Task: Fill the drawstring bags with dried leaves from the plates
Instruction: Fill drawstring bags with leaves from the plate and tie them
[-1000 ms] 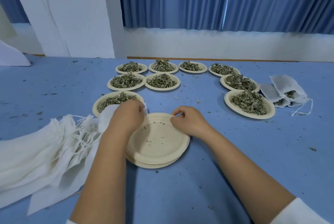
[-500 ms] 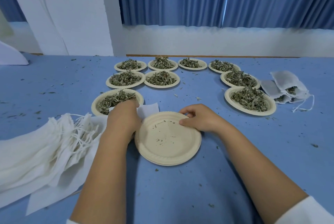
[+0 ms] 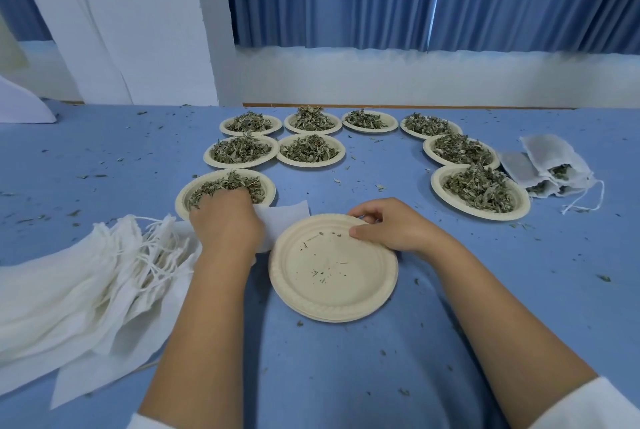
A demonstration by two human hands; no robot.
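A paper plate (image 3: 183,198) heaped with dried leaves (image 3: 244,183) lies near left. My left hand (image 3: 225,224) reaches into it, fingers curled down into the leaves. One flat white drawstring bag (image 3: 291,217) lies under that hand, between the leaf plate and a stack of empty plates (image 3: 332,290). My right hand (image 3: 391,226) grips the far rim of that stack, thumb on top. A pile of empty drawstring bags (image 3: 86,283) lies at the left.
Several more plates of leaves stand further back, the nearest on the right (image 3: 439,182). Filled bags (image 3: 550,169) lie at the far right with loose strings. Leaf crumbs are scattered over the blue table (image 3: 485,290). A white wall and blue curtains stand behind.
The empty plate stack has slid to the right under my right hand. My left hand left the stack's rim and moved forward into the near-left plate of leaves.
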